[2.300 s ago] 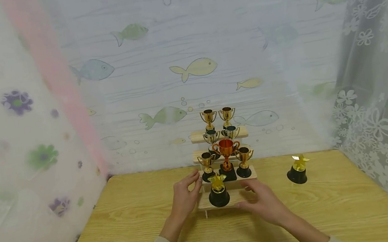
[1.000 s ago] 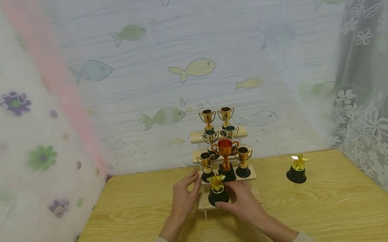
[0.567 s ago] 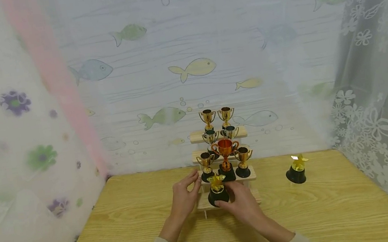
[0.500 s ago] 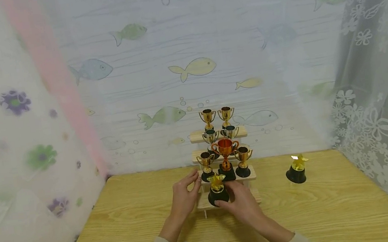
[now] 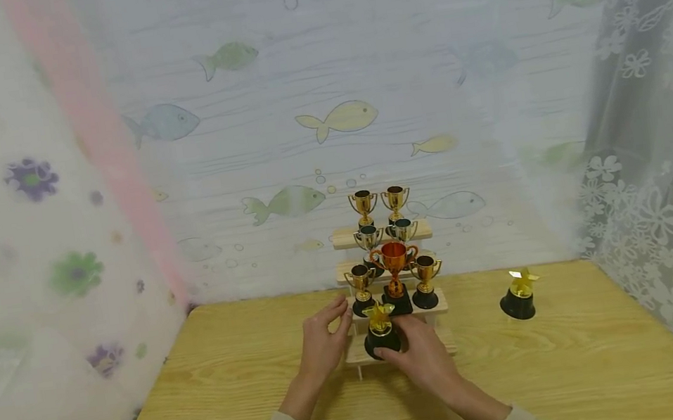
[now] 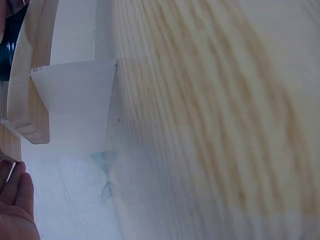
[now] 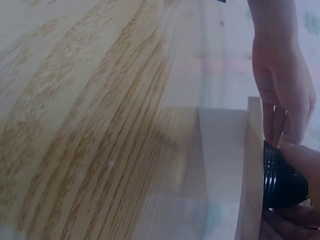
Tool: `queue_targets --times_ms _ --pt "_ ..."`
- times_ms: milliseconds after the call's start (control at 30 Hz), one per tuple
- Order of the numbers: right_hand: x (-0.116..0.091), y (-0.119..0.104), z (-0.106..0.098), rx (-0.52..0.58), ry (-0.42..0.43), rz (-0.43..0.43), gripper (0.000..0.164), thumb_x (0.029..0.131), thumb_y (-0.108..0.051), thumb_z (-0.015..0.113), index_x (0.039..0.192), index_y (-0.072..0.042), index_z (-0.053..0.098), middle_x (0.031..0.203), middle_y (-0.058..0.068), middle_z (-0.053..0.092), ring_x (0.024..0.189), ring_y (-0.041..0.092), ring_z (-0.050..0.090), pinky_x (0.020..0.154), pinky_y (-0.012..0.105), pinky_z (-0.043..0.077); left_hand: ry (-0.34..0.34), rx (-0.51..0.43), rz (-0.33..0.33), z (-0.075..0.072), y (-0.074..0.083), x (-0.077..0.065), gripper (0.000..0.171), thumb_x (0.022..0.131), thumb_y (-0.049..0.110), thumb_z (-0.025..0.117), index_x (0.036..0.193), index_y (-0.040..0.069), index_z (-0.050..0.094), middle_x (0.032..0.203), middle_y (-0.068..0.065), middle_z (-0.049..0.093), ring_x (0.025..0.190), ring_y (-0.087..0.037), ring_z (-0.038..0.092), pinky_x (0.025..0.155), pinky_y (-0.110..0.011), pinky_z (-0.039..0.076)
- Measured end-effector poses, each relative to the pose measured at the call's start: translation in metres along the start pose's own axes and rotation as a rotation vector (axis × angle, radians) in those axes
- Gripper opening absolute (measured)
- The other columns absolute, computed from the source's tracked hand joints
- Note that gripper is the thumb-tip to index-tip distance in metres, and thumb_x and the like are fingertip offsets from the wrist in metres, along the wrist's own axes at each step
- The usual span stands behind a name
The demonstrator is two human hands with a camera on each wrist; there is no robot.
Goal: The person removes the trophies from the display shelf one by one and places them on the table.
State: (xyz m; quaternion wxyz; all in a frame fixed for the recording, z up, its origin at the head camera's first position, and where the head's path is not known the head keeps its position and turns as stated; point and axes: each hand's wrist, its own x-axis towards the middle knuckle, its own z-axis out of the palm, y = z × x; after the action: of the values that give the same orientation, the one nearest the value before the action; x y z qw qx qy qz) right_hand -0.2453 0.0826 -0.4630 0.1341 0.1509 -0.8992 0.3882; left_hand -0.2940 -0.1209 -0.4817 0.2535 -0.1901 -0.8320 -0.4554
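Worktop (image 5: 220, 395): pale wood grain, curtained on three sides.

Tiered stand (image 5: 432, 307): wooden steps at 12 o'clock on the worktop, carrying six small gold cups and one copper cup (image 5: 395, 266).

Right hand (image 5: 423, 362): fingers curled round the black base of the star trophy (image 5: 381, 332), which sits on the lowest step.

Left hand (image 5: 322, 343): fingers relaxed and straight, beside the stand's left edge, holding nothing.

Second star trophy (image 5: 518, 296): alone on the worktop at 2 o'clock.

Handling note: probably best to grip low on the base and keep it upright, clear of the cups behind.

Change: 2.3 s ago the right hand lay flat beside the trophy; it has since closed on it.
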Motion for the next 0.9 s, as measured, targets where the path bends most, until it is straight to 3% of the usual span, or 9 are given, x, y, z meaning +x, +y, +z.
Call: queue_targets --times_ms 267,633,900 --pt "-0.0010 0.0003 0.0012 -0.001 0.021 -0.017 0.045 0.084 -0.029 0.087 0.121 -0.010 0.071 0.116 0.009 0.071 0.105 0.028 0.067 0.086 0.049 0.057 0.000 -0.004 0.000 0.0003 0.0015 -0.0001 0.031 0.101 0.014 0.066 0.125 -0.007 0.069 0.135 -0.020 0.064 0.123 -0.034 0.064 0.100 -0.052 0.053" --pt "-0.0018 0.0010 0.0000 0.016 0.026 -0.022 0.043 0.082 -0.029 0.088 0.116 -0.009 0.072 0.111 0.007 0.072 0.100 0.025 0.067 0.082 0.045 0.056 -0.005 -0.002 -0.025 -0.0010 0.0035 -0.0014 0.032 0.102 0.015 0.066 0.126 -0.006 0.069 0.135 -0.019 0.065 0.124 -0.034 0.063 0.101 -0.051 0.052" --pt "-0.0028 0.0035 -0.0034 0.028 0.024 -0.030 0.046 0.081 -0.028 0.089 0.118 -0.006 0.073 0.113 0.009 0.073 0.105 0.029 0.068 0.089 0.049 0.056 0.002 -0.008 -0.022 -0.0016 0.0059 0.0003 0.031 0.101 0.014 0.067 0.124 -0.006 0.070 0.134 -0.019 0.065 0.124 -0.034 0.063 0.102 -0.051 0.052"
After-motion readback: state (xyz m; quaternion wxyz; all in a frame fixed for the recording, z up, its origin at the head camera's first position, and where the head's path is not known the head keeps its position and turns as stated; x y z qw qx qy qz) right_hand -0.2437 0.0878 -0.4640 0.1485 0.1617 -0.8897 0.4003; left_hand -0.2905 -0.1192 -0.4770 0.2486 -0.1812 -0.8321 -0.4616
